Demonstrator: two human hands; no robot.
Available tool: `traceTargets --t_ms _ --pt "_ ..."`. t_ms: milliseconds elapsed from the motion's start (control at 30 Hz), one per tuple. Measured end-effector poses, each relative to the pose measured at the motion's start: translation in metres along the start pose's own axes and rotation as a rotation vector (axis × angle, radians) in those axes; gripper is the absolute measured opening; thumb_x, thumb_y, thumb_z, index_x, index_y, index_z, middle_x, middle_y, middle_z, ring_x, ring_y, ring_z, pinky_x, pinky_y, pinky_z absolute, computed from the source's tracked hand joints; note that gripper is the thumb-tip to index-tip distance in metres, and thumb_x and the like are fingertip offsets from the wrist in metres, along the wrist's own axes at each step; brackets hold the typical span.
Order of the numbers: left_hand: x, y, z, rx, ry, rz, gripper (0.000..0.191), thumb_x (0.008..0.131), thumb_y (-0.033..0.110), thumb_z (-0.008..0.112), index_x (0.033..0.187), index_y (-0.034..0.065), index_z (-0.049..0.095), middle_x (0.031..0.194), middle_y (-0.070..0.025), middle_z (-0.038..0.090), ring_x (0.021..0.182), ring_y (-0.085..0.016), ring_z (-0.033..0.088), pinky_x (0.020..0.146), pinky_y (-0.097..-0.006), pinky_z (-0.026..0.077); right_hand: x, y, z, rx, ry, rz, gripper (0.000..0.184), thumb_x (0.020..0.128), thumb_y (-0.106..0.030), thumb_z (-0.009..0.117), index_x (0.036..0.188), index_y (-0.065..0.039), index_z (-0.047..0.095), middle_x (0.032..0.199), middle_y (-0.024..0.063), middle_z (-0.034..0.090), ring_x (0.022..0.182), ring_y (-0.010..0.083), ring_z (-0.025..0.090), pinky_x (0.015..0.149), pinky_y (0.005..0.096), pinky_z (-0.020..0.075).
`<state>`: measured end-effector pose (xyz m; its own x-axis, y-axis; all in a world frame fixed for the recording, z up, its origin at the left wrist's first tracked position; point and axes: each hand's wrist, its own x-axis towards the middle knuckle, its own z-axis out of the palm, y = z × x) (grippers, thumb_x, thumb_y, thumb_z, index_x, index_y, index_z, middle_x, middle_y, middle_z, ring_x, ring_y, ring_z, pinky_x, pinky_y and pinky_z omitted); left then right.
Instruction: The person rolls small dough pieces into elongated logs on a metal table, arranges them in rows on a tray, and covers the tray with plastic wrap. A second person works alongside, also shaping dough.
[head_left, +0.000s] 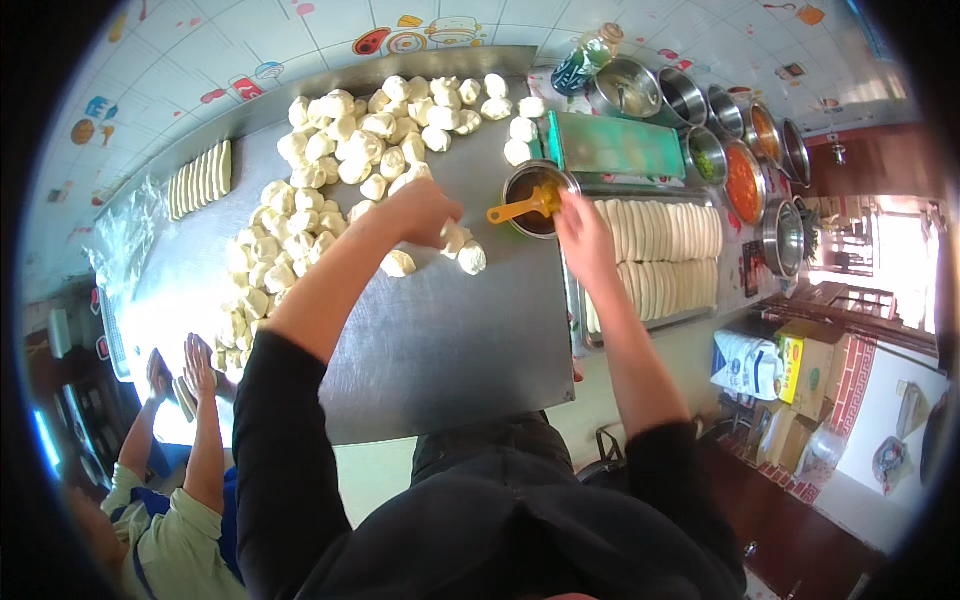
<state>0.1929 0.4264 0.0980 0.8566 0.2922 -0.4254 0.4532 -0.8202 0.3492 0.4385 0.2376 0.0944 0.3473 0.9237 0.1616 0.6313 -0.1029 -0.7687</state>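
My left hand (424, 214) is over the steel table among the dough balls (360, 148), its fingers at a ball (454, 238) near the front of the pile; whether it grips that ball is unclear. Close by lie two more balls, one at its right and one below. My right hand (583, 229) is at the right rim of a steel bowl (517, 184) of dark liquid. Across this bowl lies a yellow plastic scoop or brush (529, 206), its far end beside my right fingers; whether they hold it cannot be told.
Right of the bowl, a tray (652, 324) holds rows of dough strips, with a green-rimmed box (619, 142) behind. Steel bowls of red sauce (744, 184) and chopped greens (705, 161) stand farther right. More strips (201, 180) lie back left. A co-worker's hands (199, 367) press dough at the left.
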Motion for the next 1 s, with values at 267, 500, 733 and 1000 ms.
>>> traceTargets --t_ms 267,500,733,1000 --pt "-0.166 0.057 0.119 -0.263 0.835 -0.413 0.036 0.084 0.012 0.075 0.118 0.0089 0.067 0.131 -0.0123 0.064 0.133 -0.036 0.053 0.114 -0.0484 0.041 0.189 -0.011 0.116 -0.842 -0.384 0.481 0.063 0.087 -0.024 0.074 0.143 -0.011 0.050 0.151 0.0173 0.048 0.133 0.0317 0.057 0.104 0.0446 0.0524" --pt "-0.195 0.084 0.230 -0.344 1.083 -0.959 0.038 0.089 0.006 0.066 0.126 0.0026 0.061 0.134 -0.0191 0.058 0.127 -0.041 0.053 0.108 -0.0490 0.043 0.175 -0.005 0.134 -0.724 -0.473 0.226 0.041 0.086 -0.011 0.071 0.125 -0.007 0.059 0.132 0.0200 0.059 0.122 0.0381 0.062 0.098 0.0475 0.0538" --pt "-0.176 0.082 0.253 -0.216 0.954 -1.006 0.045 0.092 0.011 0.057 0.137 0.0061 0.058 0.147 -0.0172 0.051 0.140 -0.040 0.044 0.117 -0.0516 0.033 0.149 -0.050 0.158 -0.528 -0.805 0.017 0.039 0.089 -0.039 0.072 0.111 -0.006 0.074 0.109 0.0230 0.073 0.103 0.0363 0.071 0.090 0.0456 0.0571" --pt "-0.176 0.083 0.251 -0.181 0.936 -1.025 0.045 0.091 0.010 0.056 0.137 0.0061 0.058 0.148 -0.0173 0.051 0.141 -0.039 0.043 0.118 -0.0520 0.033 0.276 0.028 0.128 -0.606 -0.200 -0.003 0.062 0.087 -0.036 0.073 0.141 -0.009 0.058 0.142 0.0162 0.060 0.130 0.0355 0.057 0.106 0.0443 0.0478"
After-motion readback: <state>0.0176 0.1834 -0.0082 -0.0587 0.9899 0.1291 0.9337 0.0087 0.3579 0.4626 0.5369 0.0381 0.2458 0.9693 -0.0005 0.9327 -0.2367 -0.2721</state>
